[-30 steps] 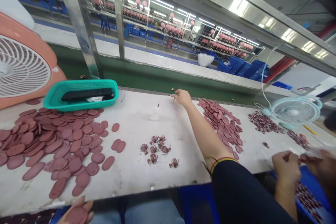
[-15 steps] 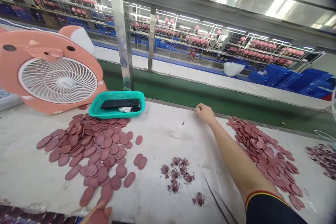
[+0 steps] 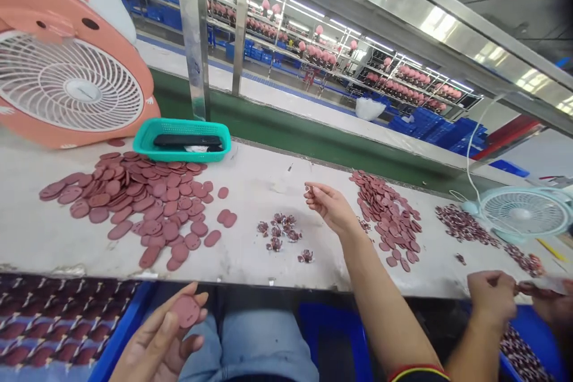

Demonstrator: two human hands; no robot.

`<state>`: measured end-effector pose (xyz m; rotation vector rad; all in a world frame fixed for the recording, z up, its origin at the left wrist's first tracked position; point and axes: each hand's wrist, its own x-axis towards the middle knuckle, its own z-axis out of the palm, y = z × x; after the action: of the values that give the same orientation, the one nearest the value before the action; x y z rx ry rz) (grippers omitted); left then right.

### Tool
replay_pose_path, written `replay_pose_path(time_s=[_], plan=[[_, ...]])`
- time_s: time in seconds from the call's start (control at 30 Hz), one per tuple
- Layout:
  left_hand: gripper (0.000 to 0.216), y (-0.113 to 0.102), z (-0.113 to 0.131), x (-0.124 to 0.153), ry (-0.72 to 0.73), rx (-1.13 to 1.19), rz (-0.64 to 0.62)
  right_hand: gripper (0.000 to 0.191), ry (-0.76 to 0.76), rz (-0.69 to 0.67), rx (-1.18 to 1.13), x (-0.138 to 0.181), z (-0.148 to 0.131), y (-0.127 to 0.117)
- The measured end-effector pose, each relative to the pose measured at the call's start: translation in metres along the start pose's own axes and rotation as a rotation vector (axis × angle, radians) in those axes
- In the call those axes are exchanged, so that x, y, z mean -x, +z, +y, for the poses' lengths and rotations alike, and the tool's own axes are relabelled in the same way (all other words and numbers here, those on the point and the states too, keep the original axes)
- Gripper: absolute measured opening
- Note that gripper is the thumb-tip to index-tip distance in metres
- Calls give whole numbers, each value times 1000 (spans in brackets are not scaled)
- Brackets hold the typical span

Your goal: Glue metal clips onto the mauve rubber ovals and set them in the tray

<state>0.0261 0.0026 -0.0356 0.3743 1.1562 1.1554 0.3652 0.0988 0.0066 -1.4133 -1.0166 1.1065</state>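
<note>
My left hand [image 3: 163,337] is low over my lap, below the table edge, with a dark pink oval disc [image 3: 186,311] held at its fingertips. My right hand [image 3: 328,204] hovers over the white table [image 3: 264,179], fingers curled and pinching a small dark pink part [image 3: 308,190]. It is just right of a small cluster of dark pink flower-like parts [image 3: 278,232]. A wide heap of the same oval discs [image 3: 138,200] lies to the left, and a second heap [image 3: 389,218] lies to the right of my right arm.
A teal basket [image 3: 147,144] holding a black phone stands at the back left beside a pink fan [image 3: 67,80]. A blue bin of finished pieces [image 3: 58,325] sits under the table at left. Another person's hands [image 3: 492,295] work at the right, near a small teal fan [image 3: 521,212].
My right hand has drawn back from the table's far edge towards me, now pinching a small part. My left hand has risen into view with the disc. The view has swung right.
</note>
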Motion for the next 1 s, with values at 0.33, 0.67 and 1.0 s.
replay_pose_path(time_s=[0.33, 0.67, 1.0], plan=[[42, 5, 16, 40, -172, -7, -105, 25, 100, -362, -393, 123, 17, 122], [33, -15, 14, 40, -117, -63, -281, 19, -29, -483, -154, 147, 5, 138], [35, -20, 15, 41, -153, -74, -271, 15, -248, -596, 221, 141, -15, 140]])
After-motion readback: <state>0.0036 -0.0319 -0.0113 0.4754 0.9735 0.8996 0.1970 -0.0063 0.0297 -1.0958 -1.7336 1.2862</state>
